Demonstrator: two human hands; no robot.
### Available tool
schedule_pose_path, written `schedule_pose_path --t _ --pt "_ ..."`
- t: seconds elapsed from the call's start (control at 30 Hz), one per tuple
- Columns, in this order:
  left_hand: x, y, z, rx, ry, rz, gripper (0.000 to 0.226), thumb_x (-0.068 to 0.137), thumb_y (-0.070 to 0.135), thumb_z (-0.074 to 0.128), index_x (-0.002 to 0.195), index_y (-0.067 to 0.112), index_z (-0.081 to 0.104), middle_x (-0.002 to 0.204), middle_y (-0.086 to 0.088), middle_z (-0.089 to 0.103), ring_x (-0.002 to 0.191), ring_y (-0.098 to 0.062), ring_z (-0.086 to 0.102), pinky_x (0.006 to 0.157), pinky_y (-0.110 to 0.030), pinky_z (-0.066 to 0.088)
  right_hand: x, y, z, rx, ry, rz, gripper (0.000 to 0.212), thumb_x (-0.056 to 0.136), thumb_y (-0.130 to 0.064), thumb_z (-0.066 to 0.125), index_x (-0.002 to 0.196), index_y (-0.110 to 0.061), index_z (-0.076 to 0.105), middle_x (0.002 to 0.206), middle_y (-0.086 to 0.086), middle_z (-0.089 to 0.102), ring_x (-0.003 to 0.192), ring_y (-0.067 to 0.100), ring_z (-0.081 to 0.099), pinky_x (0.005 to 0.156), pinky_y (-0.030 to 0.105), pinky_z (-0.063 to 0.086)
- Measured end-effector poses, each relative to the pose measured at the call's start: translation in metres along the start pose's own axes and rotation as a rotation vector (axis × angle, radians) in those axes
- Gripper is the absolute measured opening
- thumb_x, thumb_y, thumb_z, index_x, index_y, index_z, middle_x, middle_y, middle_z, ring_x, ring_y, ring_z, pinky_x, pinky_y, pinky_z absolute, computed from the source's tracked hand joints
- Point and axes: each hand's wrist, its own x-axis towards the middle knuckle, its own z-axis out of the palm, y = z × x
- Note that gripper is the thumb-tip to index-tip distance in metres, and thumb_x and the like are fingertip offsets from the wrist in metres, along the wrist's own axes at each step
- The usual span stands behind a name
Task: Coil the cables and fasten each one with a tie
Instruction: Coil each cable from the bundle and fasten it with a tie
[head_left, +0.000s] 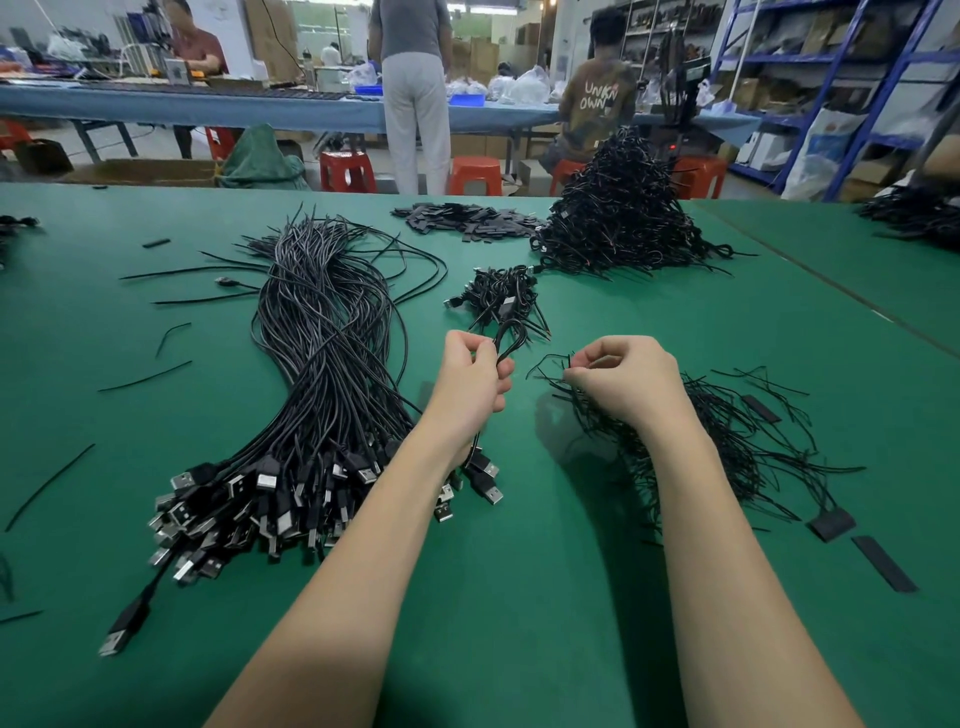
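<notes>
- Left hand (475, 382): fingers curled round a folded cable (508, 340), loop poking up above the thumb, plug end hanging below the wrist.
- Right hand (621, 382): fingers bent, pinching one thin tie (550, 359) at the top edge of the loose tie pile (727, 441).
- Hands near each other, not touching; strip of bare green surface (519, 597) between the forearms, running to the near edge.
- Big bundle of uncoiled cables (327, 364) just left of left arm, plugs (249, 509) fanned toward the near edge, some touching the forearm.
- Small heap of tied coils (501, 296) just beyond the left hand; large heap (623, 223) further back, near the far edge.
- Flat black strips (467, 218) piled at far edge.
- Stray tie bits (49, 486) scattered over the left part; otherwise open room there.
- Seam (831, 291) running diagonally on the right.
</notes>
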Motion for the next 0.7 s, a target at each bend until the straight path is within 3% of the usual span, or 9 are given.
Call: schedule_pose_path --t 0.13,0.2,0.33,0.43,0.53,0.63,0.7 --pt "0.000 -0.001 0.000 0.006 0.001 -0.008 0.010 0.106 0.019 0.034 0.097 0.021 0.037 0.075 0.003 0.051 0.045 -0.001 0.040 0.041 -0.015 0.031 -0.001 0.000 -0.001 0.090 0.026 0.017 0.010 0.079 -0.020 0.078 0.072 -0.025 0.074 0.071 -0.008 0.074 0.070 0.013 0.067 0.071 0.027 0.057" --pt "0.000 0.000 0.000 0.007 -0.003 -0.010 0.009 0.106 0.019 0.034 0.097 0.021 0.038 0.075 0.003 0.050 0.045 0.000 0.040 0.041 -0.015 0.031 -0.002 0.000 -0.002 0.125 0.051 0.035 0.008 0.080 -0.018 0.077 0.074 -0.023 0.074 0.075 -0.004 0.076 0.080 0.019 0.073 0.083 0.038 0.061" --pt "0.000 0.000 0.000 0.021 -0.004 -0.012 0.008 0.106 0.020 0.034 0.099 0.021 0.038 0.076 0.003 0.051 0.046 0.000 0.040 0.041 -0.015 0.031 -0.003 -0.003 -0.002 0.241 0.117 -0.032 0.007 0.083 -0.013 0.073 0.080 -0.019 0.072 0.079 0.002 0.076 0.076 0.022 0.074 0.078 0.039 0.063" --pt "0.000 -0.001 0.001 0.023 -0.001 -0.010 0.008 0.105 0.020 0.035 0.099 0.021 0.039 0.075 0.004 0.051 0.047 -0.001 0.041 0.042 -0.015 0.031 -0.009 -0.018 0.002 0.679 0.053 -0.134 0.009 0.089 0.000 0.072 0.087 -0.007 0.067 0.084 0.013 0.071 0.072 0.021 0.073 0.068 0.029 0.061" --pt "0.000 -0.001 0.001 -0.006 0.001 -0.005 0.007 0.104 0.018 0.035 0.099 0.020 0.040 0.072 0.005 0.051 0.046 -0.001 0.040 0.041 -0.015 0.031 -0.013 -0.033 0.009 0.968 -0.011 -0.255 0.012 0.091 0.005 0.070 0.088 -0.005 0.065 0.085 0.012 0.068 0.081 0.024 0.074 0.078 0.031 0.061" --pt "0.000 -0.001 0.003 -0.013 0.023 -0.008 0.008 0.104 0.019 0.036 0.097 0.019 0.041 0.073 0.004 0.053 0.047 -0.001 0.041 0.041 -0.015 0.031 -0.015 -0.036 0.017 0.906 -0.048 -0.351 0.013 0.087 0.004 0.074 0.084 -0.007 0.067 0.088 0.009 0.074 0.093 0.033 0.074 0.087 0.038 0.061" --pt "0.000 0.001 0.005 -0.054 0.042 0.000 0.012 0.106 0.017 0.037 0.095 0.017 0.041 0.073 0.002 0.055 0.046 0.000 0.042 0.041 -0.015 0.030 -0.015 -0.031 0.024 0.719 -0.050 -0.407 0.013 0.085 0.002 0.077 0.082 -0.007 0.068 0.091 0.006 0.078 0.092 0.022 0.075 0.086 0.034 0.059"
